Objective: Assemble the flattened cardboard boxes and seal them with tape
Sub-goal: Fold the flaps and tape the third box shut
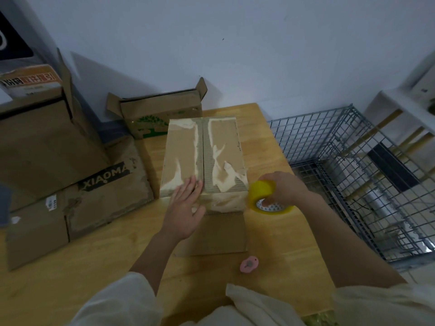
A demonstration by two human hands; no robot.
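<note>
Head | box (pixel 202 158) lengthwise away | left hand (pixel 186 208) flat | right hand (pixel 282 187) grips tape (pixel 263 196)

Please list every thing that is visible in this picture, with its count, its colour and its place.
cardboard box: one, brown with torn pale patches, middle of table, flaps closed
tape roll: one, yellow, at the box's near right corner
table: one, light wood
pink tool: one, on table, near edge
stacked boxes: several, brown, left
open box: one, brown with green print, behind
wire cage: one, grey, right
left hand: flat on the box's near edge
right hand: grips the tape roll
</note>
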